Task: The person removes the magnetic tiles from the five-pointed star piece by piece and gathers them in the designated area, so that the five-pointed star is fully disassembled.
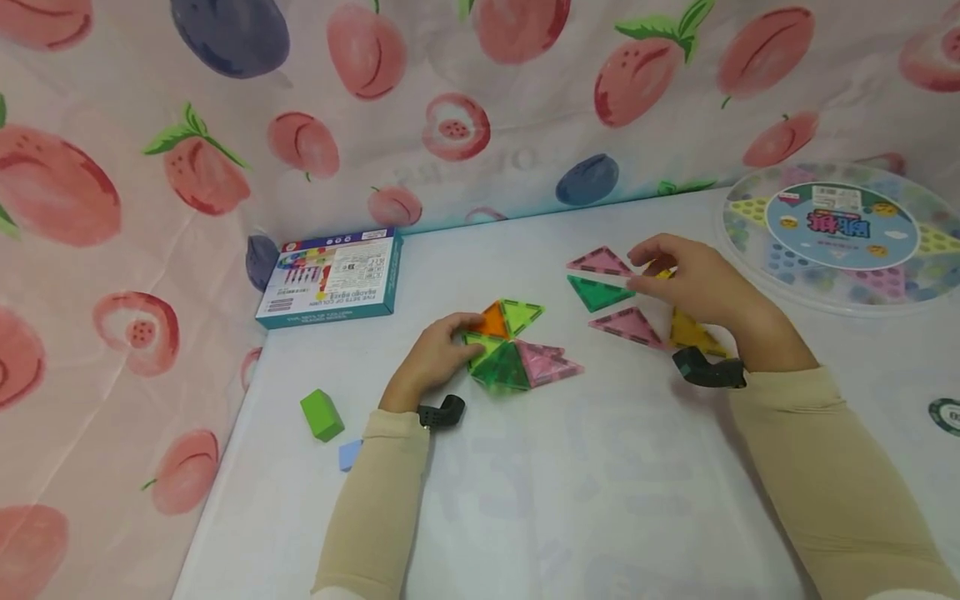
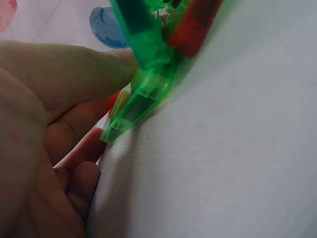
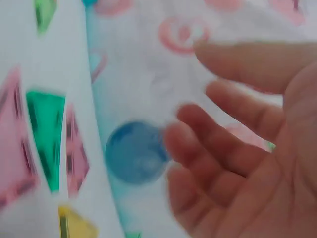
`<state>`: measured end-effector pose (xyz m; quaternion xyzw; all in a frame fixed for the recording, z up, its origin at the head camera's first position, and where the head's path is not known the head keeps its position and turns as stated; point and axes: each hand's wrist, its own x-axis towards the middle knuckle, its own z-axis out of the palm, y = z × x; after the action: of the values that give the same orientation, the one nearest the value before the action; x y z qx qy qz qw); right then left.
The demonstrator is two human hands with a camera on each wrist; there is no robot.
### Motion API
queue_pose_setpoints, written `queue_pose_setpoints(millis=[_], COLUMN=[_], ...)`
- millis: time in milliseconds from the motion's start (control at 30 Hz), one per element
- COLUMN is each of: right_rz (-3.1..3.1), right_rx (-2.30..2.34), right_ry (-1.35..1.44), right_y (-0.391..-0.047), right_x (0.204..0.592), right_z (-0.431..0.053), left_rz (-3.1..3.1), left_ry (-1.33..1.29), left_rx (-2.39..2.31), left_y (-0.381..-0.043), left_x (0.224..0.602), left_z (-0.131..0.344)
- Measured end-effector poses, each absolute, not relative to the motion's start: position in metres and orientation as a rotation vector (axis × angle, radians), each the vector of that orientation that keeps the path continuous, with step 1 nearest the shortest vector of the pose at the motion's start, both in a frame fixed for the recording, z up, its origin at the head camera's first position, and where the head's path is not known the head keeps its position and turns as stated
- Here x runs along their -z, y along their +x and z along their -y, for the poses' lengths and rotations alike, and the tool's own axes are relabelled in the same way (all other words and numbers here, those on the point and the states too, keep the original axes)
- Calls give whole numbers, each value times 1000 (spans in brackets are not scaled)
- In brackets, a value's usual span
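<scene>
Near the middle of the table, my left hand pinches a light green triangular magnetic tile between thumb and fingers. Joined around it in a fan are an orange tile, a second light green tile, dark green and pink tiles. In the left wrist view the green tile's edge shows tilted at the thumb. My right hand hovers with loosely bent fingers, nothing in its grasp. Around it lie pink tiles, a green tile and yellow tiles, partly hidden.
A flat boxed set lies at the back left. Toward the left are a green block and a blue block, partly behind the sleeve. A round clear container occupies the back right; a dark disc sits at the right edge.
</scene>
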<state>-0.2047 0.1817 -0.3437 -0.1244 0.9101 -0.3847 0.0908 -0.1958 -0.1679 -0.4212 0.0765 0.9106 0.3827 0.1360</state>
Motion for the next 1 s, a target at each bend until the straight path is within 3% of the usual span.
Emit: queue_pose_setpoints(millis=[200, 400, 1000], right_rz=[-2544, -2444, -2383], right_rx=[1011, 810, 833], right_ry=[-652, -701, -784], right_y=[-194, -182, -174], right_x=[356, 376, 385], right_z=[-142, -113, -100], left_rz=[-2634, -2636, -2643], left_ry=[186, 172, 186], left_rx=[-1117, -1125, -1112], left_y=[-196, -194, -195], left_x=[421, 422, 419], left_z=[169, 167, 164])
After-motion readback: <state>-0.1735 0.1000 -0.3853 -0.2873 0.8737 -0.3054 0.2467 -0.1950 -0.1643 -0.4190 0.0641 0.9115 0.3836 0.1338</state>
